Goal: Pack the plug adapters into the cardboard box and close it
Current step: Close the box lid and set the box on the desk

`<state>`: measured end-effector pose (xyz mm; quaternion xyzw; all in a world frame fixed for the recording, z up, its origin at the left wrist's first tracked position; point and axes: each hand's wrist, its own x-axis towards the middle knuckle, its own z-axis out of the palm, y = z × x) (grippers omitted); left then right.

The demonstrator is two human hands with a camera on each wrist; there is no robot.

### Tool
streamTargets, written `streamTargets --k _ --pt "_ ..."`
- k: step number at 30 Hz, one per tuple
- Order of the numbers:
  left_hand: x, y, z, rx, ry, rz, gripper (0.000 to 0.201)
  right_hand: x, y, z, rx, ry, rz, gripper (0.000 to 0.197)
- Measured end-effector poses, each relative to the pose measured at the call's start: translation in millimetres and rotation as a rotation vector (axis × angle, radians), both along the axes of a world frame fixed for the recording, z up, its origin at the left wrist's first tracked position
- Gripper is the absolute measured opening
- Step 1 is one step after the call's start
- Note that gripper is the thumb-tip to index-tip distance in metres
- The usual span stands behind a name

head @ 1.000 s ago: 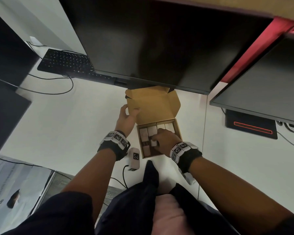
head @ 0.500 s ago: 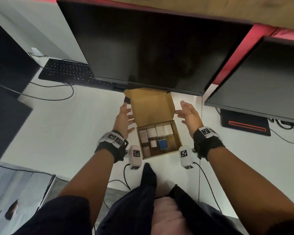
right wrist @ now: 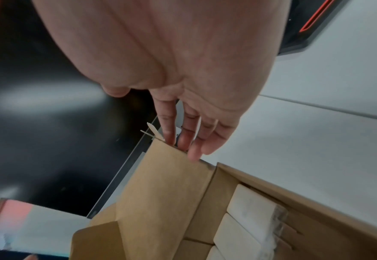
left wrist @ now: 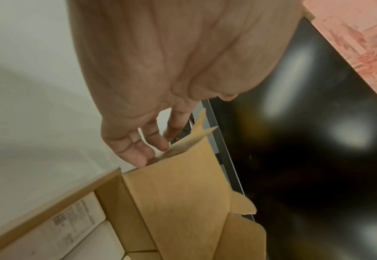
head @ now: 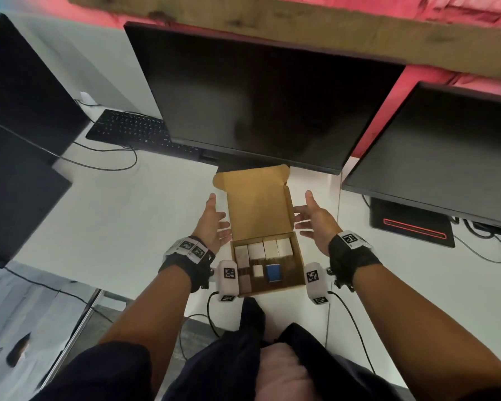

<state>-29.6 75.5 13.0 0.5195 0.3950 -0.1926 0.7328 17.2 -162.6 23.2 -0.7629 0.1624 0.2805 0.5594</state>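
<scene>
The cardboard box (head: 299,266) stands open on the white desk, with its lid (head: 256,204) upright against the monitor's lower edge. A row of white plug adapters (head: 265,249) fills its far side. A small white adapter (head: 258,271) and a blue one (head: 273,272) lie nearer me. My left hand (head: 214,224) is left of the lid with straight fingers (left wrist: 138,151) at its side flap (left wrist: 189,139). My right hand (head: 313,218) mirrors it on the right, its fingertips (right wrist: 191,144) at the lid's edge (right wrist: 160,193). Neither hand holds anything.
A large black monitor (head: 258,96) hangs just behind the box. A second monitor (head: 446,154) and a black device with a red stripe (head: 411,227) are to the right. A keyboard (head: 133,131) and cables lie at the back left. The desk's front edge is near my lap.
My right hand has come out of the box and moved up to the right side of the lid. My left hand has let go of the lid's left edge and opened.
</scene>
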Motion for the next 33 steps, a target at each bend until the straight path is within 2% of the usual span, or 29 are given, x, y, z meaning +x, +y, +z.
streamTargets --k 7,14,17,19,20,22,24,28,31,33 --pt "-17 -5 5 0.023 -0.034 0.040 0.073 -9 -13 1 0.058 0.011 0.018 0.074" --pt "-35 6 -10 0.047 -0.002 -0.014 0.075 -16 -45 -5 0.115 0.051 0.006 0.072" --pt "-47 5 -14 0.157 0.025 -0.147 0.051 -24 -56 -14 0.148 0.120 0.066 0.073" --pt "-55 0 -23 0.361 -0.014 -0.268 0.017 -30 -58 -19 0.069 0.114 0.162 0.061" --pt "-58 -3 -29 0.464 -0.071 -0.336 0.009 -33 -58 -23 -0.004 0.063 0.232 0.050" --pt "-62 -9 -41 0.600 -0.117 -0.463 0.026 -37 -60 -36 -0.218 -0.098 0.416 0.032" --pt "-64 -16 -45 0.704 -0.116 -0.537 0.030 -45 -61 -49 -0.367 -0.149 0.527 0.033" --pt "-66 -25 -52 0.902 -0.146 -0.529 0.039 -57 -66 -61 -0.388 -0.114 0.443 0.043" --pt "-60 -32 -52 0.913 -0.068 -0.539 0.020 -63 -69 -67 -0.420 -0.045 0.398 0.040" --pt "-51 -41 -51 0.952 -0.015 -0.572 0.027 -66 -68 -68 -0.455 -0.024 0.368 0.041"
